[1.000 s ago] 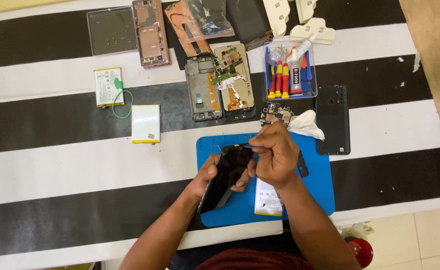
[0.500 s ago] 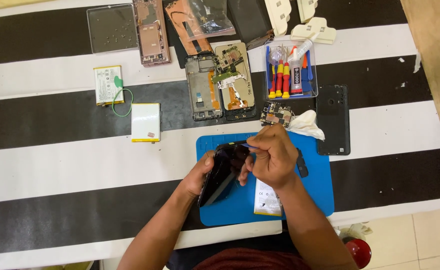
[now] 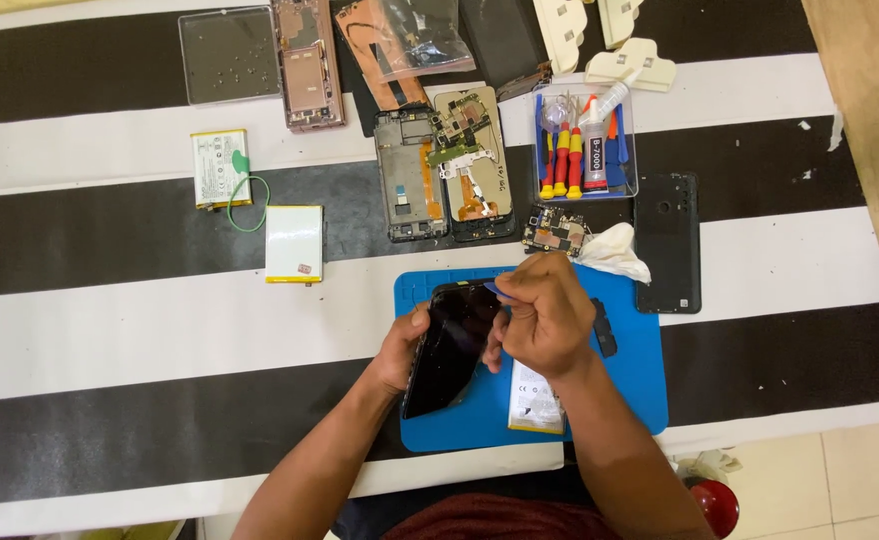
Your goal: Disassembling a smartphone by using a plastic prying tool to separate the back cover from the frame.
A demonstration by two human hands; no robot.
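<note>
Gripping the dark phone (image 3: 453,345) along its left edge with our left hand (image 3: 400,350), we pinch a small blue pick (image 3: 501,292) in our right hand (image 3: 545,315), now brought onto the phone's top corner rather than poised above it, over the blue mat (image 3: 630,390). Beyond the mat sits a tool tray (image 3: 585,145) on the counter (image 3: 160,320).

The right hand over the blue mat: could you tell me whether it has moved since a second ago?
Barely. The right hand sits a touch lower and nearer the blue mat's middle, beside the black phone held by the left hand.
</note>
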